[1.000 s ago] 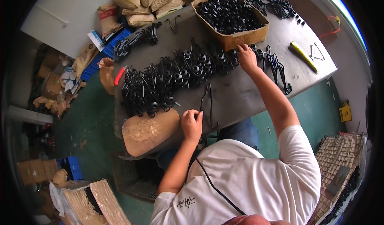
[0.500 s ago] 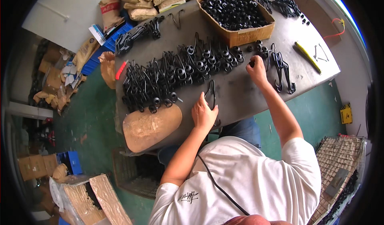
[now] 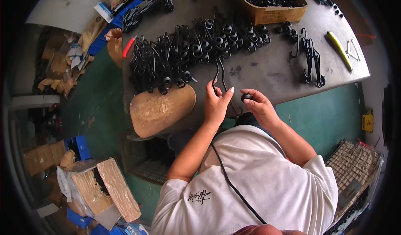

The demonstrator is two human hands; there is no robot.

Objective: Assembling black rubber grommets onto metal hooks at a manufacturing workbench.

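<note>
My left hand [image 3: 217,103] grips a bent black metal wire hook [image 3: 220,74] that stands up from the grey table [image 3: 271,74]. My right hand [image 3: 259,105] pinches a small black round knob [image 3: 246,96] just right of the hook's lower end. Both hands are close together at the table's near edge. Behind them lies a long heap of black hooks with round knobs [image 3: 188,51].
A cardboard box of black knobs [image 3: 267,1] stands at the back. A few black hooks [image 3: 309,55] and a yellow-handled tool [image 3: 339,49] lie to the right. An oval cardboard-covered board [image 3: 161,109] juts from the table's left. Boxes and scraps litter the green floor [image 3: 100,105].
My right hand came back from the far right of the table with a black knob. My left hand lifted the wire hook upright and both hands met at the near edge.
</note>
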